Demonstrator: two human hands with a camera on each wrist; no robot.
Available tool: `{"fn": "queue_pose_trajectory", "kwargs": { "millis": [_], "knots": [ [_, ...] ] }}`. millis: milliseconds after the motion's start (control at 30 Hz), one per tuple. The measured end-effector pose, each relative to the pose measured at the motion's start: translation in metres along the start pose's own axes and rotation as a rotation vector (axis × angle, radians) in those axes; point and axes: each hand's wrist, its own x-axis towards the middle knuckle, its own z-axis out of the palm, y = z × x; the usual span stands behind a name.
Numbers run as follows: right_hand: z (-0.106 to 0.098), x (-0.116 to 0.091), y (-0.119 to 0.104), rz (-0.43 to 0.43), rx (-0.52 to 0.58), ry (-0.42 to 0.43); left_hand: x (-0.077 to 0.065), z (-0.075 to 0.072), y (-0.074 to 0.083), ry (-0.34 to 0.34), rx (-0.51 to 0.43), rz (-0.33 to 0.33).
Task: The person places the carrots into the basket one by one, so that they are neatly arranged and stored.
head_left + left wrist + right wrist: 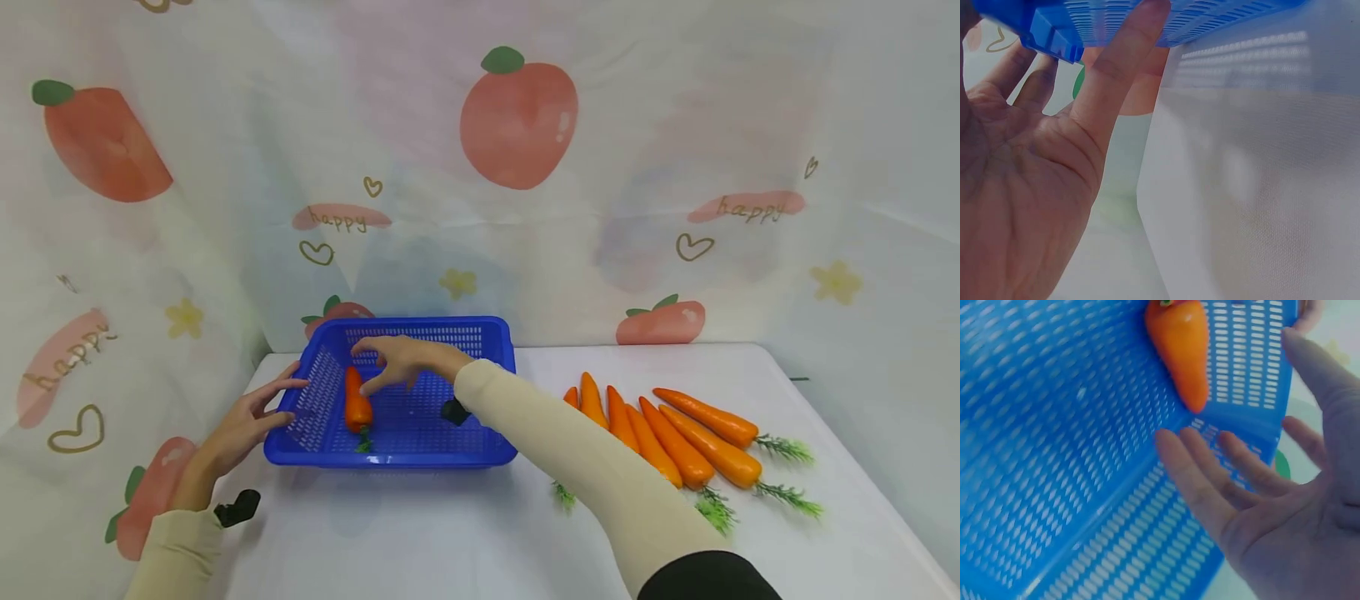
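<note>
A single orange carrot (pixel 357 410) with a short green top lies along the left side inside a blue plastic basket (pixel 450 457). My right hand (pixel 401 360) reaches over the basket with its fingers spread and nothing held. In the right wrist view, the carrot (pixel 1180 344) rests against the slotted wall, apart from the fingertips (pixel 1169 442). At the basket's left rim, the fairly straight fingers and thumb of my left hand (pixel 243 425) touch the edge. The left wrist view has the thumb (pixel 1119 62) against the basket's outer wall.
Several more carrots (pixel 678 446) with green tops lie fanned out on the white table (pixel 360 542), right of the basket and partly behind my right sleeve (pixel 555 442). A printed cloth (pixel 420 283) hangs behind the table and along its left side.
</note>
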Motion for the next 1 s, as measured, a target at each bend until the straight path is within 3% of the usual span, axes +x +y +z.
{"fn": "queue_pose_trajectory", "kwargs": {
  "millis": [133, 267, 767, 1000],
  "knots": [
    [-0.010, -0.017, 0.004, -0.102, -0.175, 0.038, 0.001, -0.002, -0.001, 0.001, -0.013, 0.000],
    [-0.017, -0.034, 0.012, -0.145, -0.248, 0.076, 0.002, -0.002, -0.002, -0.006, -0.007, 0.005],
    [-0.041, -0.110, 0.039, -0.158, -0.288, 0.223, 0.000, -0.001, -0.003, 0.003, 0.018, -0.013],
    [-0.052, -0.147, 0.063, -0.139, -0.237, 0.262, 0.000, -0.001, -0.002, 0.000, -0.007, -0.010]
  ]
}}
